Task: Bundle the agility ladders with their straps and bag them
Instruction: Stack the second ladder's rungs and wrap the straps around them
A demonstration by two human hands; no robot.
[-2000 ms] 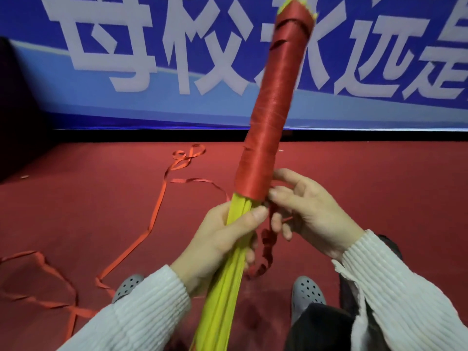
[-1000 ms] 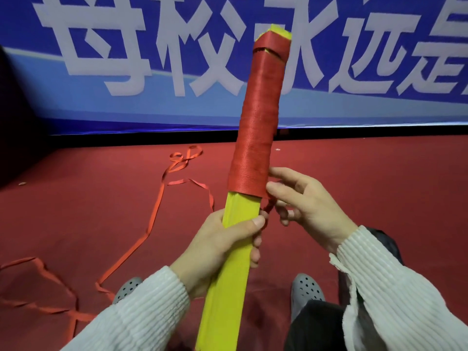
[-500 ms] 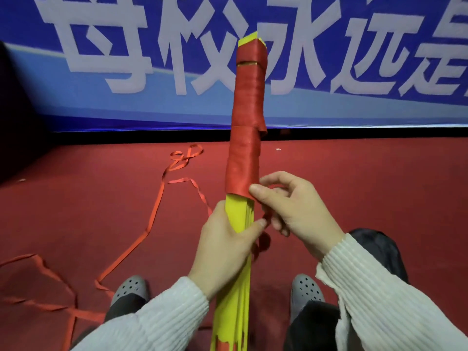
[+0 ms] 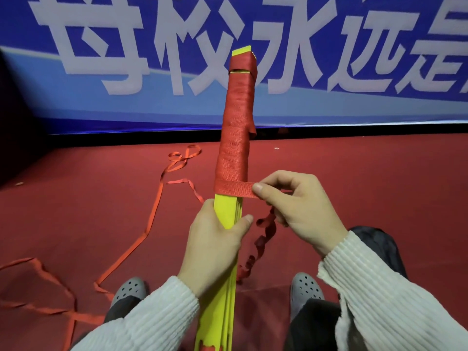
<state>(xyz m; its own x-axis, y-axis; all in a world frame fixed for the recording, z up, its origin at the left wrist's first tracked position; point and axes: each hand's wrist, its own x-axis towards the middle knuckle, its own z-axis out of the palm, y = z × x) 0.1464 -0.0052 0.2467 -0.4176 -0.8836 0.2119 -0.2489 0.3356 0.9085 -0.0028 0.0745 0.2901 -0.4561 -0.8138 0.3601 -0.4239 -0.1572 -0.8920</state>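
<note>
The ladder (image 4: 228,262), a stack of yellow slats, stands near upright at centre frame, its upper half wound in red strap (image 4: 236,138). The left hand (image 4: 215,244) grips the bare slats just below the winding, thumb across the front. At 3 o'clock from the winding's lower edge, the right hand (image 4: 296,206) pinches the strap taut between thumb and forefinger; the loose tail curls down at 6 o'clock. More strap trails over the red carpet (image 4: 354,178) toward 9 o'clock. A blue banner (image 4: 126,105) fills 12 o'clock.

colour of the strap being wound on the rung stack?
Red strap, woven texture, wound over yellow rungs. Head view, the only one.
</note>
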